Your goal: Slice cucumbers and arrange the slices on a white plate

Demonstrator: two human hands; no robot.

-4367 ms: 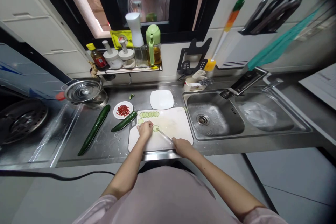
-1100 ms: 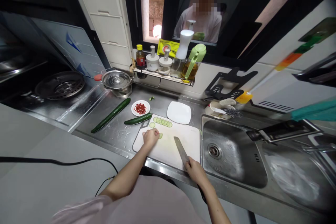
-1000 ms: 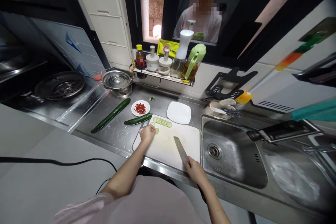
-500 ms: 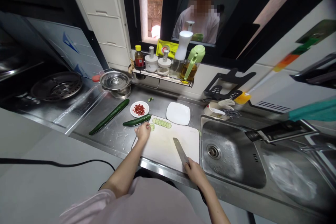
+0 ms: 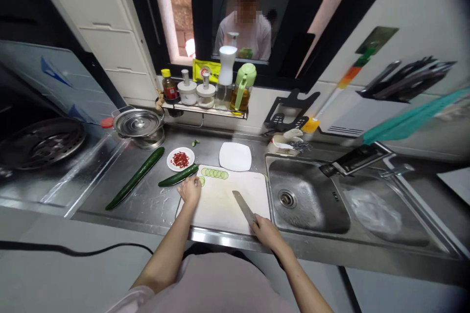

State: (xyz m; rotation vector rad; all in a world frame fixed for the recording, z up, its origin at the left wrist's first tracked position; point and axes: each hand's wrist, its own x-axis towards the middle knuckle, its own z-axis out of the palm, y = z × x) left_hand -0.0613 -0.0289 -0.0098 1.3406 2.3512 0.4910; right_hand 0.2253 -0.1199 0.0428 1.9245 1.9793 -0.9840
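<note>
My right hand (image 5: 267, 231) is closed round the handle of a kitchen knife (image 5: 243, 206), whose blade lies low over the white cutting board (image 5: 220, 210). At the board's left edge my left hand (image 5: 190, 191) has its fingers pinched together at a thin cucumber slice (image 5: 201, 181); the fingertips partly hide the hold. A row of overlapping cucumber slices (image 5: 215, 173) lies along the board's back edge. Just behind my left hand rests a cut piece of cucumber (image 5: 178, 176), reaching onto the board's corner. Farther left, a whole cucumber (image 5: 135, 179) lies on the steel counter.
Behind the board stand a small plate of red chopped pieces (image 5: 172, 154) and a white square plate (image 5: 235, 156). Cucumber ends (image 5: 195, 143) lie near the wall. The sink (image 5: 312, 205) borders the board's right side. A lidded pot (image 5: 139, 124) stands at left, below a seasoning shelf (image 5: 205, 107).
My view has turned to the right, so everything sits farther left in the picture. Both hands keep nearly the same places at the board, and the knife remains in my right hand.
</note>
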